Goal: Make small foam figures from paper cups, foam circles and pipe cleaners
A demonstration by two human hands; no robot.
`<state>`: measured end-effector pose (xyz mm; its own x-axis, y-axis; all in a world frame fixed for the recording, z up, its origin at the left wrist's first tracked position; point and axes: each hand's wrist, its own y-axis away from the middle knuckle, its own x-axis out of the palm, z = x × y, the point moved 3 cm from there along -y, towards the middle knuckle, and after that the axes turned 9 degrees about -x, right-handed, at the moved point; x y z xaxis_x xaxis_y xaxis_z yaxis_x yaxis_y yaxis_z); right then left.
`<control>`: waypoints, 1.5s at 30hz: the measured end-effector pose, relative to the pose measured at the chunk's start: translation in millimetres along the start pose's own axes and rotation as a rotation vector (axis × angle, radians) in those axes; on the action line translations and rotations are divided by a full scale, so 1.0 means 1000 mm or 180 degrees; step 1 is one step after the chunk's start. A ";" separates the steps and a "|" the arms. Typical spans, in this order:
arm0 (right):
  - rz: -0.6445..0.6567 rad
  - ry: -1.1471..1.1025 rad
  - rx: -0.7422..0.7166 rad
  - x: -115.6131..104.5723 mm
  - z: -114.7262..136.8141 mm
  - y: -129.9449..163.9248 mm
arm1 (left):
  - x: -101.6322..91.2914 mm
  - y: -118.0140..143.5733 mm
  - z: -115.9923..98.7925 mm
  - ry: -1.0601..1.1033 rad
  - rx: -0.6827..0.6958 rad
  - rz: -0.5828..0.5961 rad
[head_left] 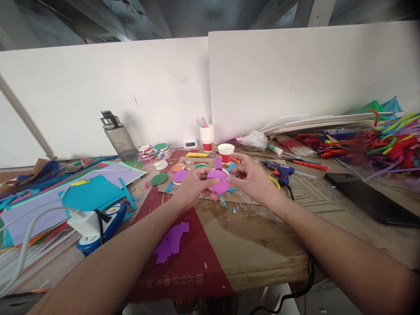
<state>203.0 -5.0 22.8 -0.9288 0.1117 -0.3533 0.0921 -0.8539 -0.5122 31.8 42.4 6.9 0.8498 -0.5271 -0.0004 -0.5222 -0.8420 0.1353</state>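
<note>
Both of my hands hold a round pink-purple foam disc (218,180) over the middle of the wooden table (262,245). My left hand (193,186) grips its left edge and my right hand (251,177) pinches its right edge. A small purple tab sticks up from the top of the disc. Under the disc lie a cardboard sheet (243,199) and a second pink disc (180,176). A green disc (159,179) lies further left.
Purple foam scraps (171,242) lie on a red mat near me. A blue glue gun (278,169), paper cups (225,152), a water bottle (118,136), foam sheets (88,192) at left, a black tablet (370,199) and pipe cleaners (377,144) at right.
</note>
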 end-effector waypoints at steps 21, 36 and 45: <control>0.0227 -0.0222 0.0182 -0.005 -0.006 -0.001 | -0.001 0.003 -0.001 -0.0361 -0.0066 0.0074; -0.0022 -0.0599 0.0224 -0.009 -0.003 0.002 | -0.001 0.005 -0.003 -0.0246 -0.0128 0.0299; -0.0660 -0.0920 0.0044 -0.015 -0.002 -0.004 | -0.001 0.006 -0.005 -0.0699 0.0168 0.0368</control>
<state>217.2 -2.3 28.0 -0.9906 0.1367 -0.0059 -0.1121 -0.8352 -0.5384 28.4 38.5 12.3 0.7513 -0.6276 -0.2040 -0.6229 -0.7765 0.0950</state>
